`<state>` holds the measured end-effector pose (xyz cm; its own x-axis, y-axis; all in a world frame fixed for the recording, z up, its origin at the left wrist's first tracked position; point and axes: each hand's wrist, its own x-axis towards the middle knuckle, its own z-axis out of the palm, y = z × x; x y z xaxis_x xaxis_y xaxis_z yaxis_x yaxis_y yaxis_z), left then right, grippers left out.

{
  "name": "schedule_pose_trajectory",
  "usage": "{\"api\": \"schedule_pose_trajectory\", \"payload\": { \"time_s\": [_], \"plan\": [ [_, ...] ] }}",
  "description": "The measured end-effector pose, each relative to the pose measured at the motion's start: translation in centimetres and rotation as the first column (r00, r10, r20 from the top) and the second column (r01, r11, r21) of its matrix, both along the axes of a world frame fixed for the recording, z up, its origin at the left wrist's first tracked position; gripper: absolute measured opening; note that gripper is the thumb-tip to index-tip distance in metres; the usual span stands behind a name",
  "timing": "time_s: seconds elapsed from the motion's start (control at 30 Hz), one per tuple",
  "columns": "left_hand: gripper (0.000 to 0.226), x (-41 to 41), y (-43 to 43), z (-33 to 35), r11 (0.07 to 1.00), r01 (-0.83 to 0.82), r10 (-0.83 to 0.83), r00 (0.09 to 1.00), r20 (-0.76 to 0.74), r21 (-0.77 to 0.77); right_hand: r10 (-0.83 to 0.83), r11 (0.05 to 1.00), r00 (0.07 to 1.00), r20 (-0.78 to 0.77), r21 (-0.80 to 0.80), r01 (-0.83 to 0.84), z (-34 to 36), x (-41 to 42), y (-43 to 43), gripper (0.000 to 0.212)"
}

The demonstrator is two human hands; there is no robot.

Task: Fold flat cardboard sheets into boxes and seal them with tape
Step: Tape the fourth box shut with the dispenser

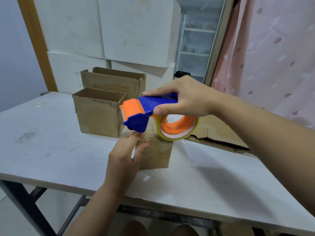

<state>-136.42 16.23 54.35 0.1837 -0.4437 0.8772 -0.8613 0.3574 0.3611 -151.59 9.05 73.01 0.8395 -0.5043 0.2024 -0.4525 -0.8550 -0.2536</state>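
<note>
Left hand [126,150] pinched the small box [156,154] at its upper corner, on the white surface [51,133].
I noted the right hand [184,99] gripping the tape dispenser [144,109] just above that box; two open boxes [98,114] stood behind.

White table [42,142] carries cardboard boxes [98,116] and a flat sheet [219,133].

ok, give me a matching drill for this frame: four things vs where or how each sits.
Things: 1 tape dispenser; 2 near box; 3 open boxes; 4 flat cardboard.
States: A lies flat on the table, right side; B gripped by right hand; C held by left hand; D stand open-topped farther back.
Pairs: 1-B; 2-C; 3-D; 4-A.
</note>
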Motion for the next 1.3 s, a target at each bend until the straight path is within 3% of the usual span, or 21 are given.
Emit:
{"api": "schedule_pose_trajectory", "payload": {
  "time_s": [0.33, 0.47, 0.63, 0.7, 0.8, 0.9, 1.3],
  "plan": [
    [0.032, 0.1, -0.3, -0.1, 1.000, -0.001, 0.002, 0.999, 0.033, -0.025, 0.017, 0.999, 1.000, 0.002, -0.029, -0.017, 0.2, -1.0, 0.0, 0.062],
    [0.032, 0.4, -0.3, -0.3, 1.000, 0.012, -0.011, 0.999, 0.049, -0.021, -0.050, 0.999, 0.999, -0.016, 0.010, 0.050, -0.3, -2.5, -0.9, 0.063],
    [0.027, 0.3, -0.4, -0.5, 0.999, 0.025, -0.024, 0.999, 0.025, -0.048, 0.007, 0.976, 0.994, 0.113, 0.215, -0.031, -1.3, -3.1, 0.0, 0.048],
    [0.029, 0.3, -0.3, -0.5, 0.998, 0.033, -0.031, 0.999, 0.023, -0.049, -0.056, 0.981, 0.948, 0.313, 0.192, -0.005, -2.7, -3.6, -0.5, 0.038],
    [0.029, 0.3, -0.3, -0.5, 0.998, 0.035, -0.034, 0.999, 0.024, -0.057, -0.135, 0.971, 0.893, 0.430, 0.235, 0.033, -4.5, -5.0, -1.5, 0.064],
    [0.030, 0.3, -0.4, -0.4, 0.998, 0.023, -0.021, 0.999, 0.031, -0.060, -0.097, 0.970, 0.873, 0.478, 0.241, -0.025, -4.6, -5.1, -1.4, 0.078],
    [0.032, 0.2, 0.1, 0.1, 1.000, 0.018, -0.019, 0.999, 0.034, 0.007, -0.092, 0.986, 0.939, 0.333, 0.162, 0.039, -3.6, -5.5, -1.9, 0.050]
  ]
}}
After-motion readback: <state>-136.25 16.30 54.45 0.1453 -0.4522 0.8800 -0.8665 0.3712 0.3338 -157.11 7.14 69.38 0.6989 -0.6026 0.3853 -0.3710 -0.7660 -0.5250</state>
